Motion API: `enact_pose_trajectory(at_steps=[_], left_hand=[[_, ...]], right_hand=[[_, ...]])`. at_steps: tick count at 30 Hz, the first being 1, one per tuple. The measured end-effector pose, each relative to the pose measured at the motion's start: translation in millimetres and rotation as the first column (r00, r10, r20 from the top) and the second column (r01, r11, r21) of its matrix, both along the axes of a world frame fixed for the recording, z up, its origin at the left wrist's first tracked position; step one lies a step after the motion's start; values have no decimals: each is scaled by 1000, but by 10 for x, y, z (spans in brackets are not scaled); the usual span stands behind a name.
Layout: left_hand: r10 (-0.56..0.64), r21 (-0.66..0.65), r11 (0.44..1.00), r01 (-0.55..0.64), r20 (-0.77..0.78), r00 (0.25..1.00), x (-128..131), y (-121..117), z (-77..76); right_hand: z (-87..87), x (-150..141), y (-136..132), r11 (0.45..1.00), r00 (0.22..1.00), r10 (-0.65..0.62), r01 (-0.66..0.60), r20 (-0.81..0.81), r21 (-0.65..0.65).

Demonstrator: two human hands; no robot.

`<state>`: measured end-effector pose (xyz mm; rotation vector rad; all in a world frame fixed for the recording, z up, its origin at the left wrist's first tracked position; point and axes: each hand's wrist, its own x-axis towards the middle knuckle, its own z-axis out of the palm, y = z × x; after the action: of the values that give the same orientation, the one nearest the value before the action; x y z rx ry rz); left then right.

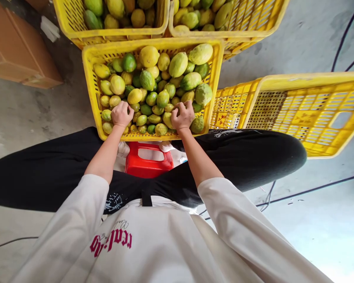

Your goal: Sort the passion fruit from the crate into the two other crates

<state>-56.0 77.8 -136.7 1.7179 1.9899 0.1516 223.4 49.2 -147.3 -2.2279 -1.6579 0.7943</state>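
A yellow plastic crate [87, 84] in front of me is full of lemons [149, 56], ranging from yellow to green and of mixed sizes. My left hand [122, 114] lies on the fruit in the near left part, its fingers curled downward. Level with it on the right, my right hand [183, 116] is also curled, thumb and forefinger bent toward small lemons beside it. Both hands are closed, and the fingertips are hidden, so what they hold cannot be made out. Between the hands lie several small green and yellow lemons [155, 118].
Two more yellow crates, one at far left [112, 34] and one at far right [253, 19], hold lemons. Another yellow crate [306, 114] lies to the right. A red plastic stool [146, 169] is between my legs. A cardboard box [20, 47] stands left; cables [346, 33] cross the floor.
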Motion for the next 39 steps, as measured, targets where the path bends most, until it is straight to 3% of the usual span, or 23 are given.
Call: enact_pose_trajectory(at_steps=[9, 14, 18, 23, 29, 39], left_hand=[[-85, 76, 993, 85, -4, 996, -106, -153, -223], [-237, 45, 970, 239, -47, 970, -5, -270, -124], [-452, -111, 889, 444, -58, 890, 299, -325, 0], [-451, -185, 884, 430, -93, 888, 520, -346, 72], [-454, -204, 882, 424, -134, 881, 537, -365, 80], [-492, -278, 850, 449, -108, 864, 576, -247, 171]], right_hand=[[-206, 27, 51, 990, 978, 1, -29, 208, 135], [-173, -15, 126, 997, 968, -18, -1, 251, 74], [-176, -36, 179, 998, 964, -19, 2, 266, 64], [-229, -26, 199, 996, 970, -4, -19, 244, 90], [-302, 8, 167, 996, 972, -28, 7, 232, 92], [-317, -17, 27, 981, 973, 29, -71, 229, 178]])
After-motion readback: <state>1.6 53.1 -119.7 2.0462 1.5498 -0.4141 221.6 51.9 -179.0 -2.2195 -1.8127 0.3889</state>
